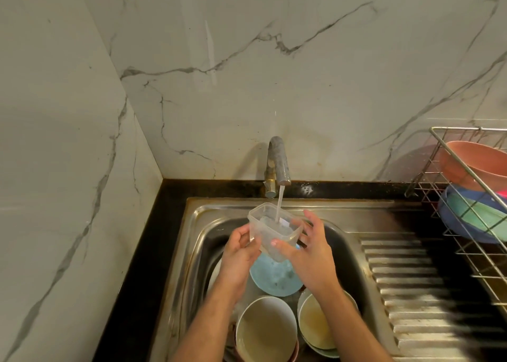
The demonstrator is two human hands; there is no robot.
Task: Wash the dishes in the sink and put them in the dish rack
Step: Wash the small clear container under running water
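Observation:
A clear plastic container [270,228] is held over the steel sink [348,219], under the running tap [279,161]. Water streams into its open top. My left hand [238,254] grips its left side with curled fingers. My right hand [307,248] holds its right side, thumb across the front and fingers spread behind. Below in the basin lie a light blue plate [274,278], a bowl [264,331] with murky water and a second bowl [315,323] partly under my right forearm. The wire dish rack [466,216] stands at the right.
The rack holds a pink bowl [472,164], a green plate [472,211] and a blue plate [452,222]. A ribbed drainboard [411,287] lies between sink and rack. Marble walls close the back and left, with a black counter strip [142,252] on the left.

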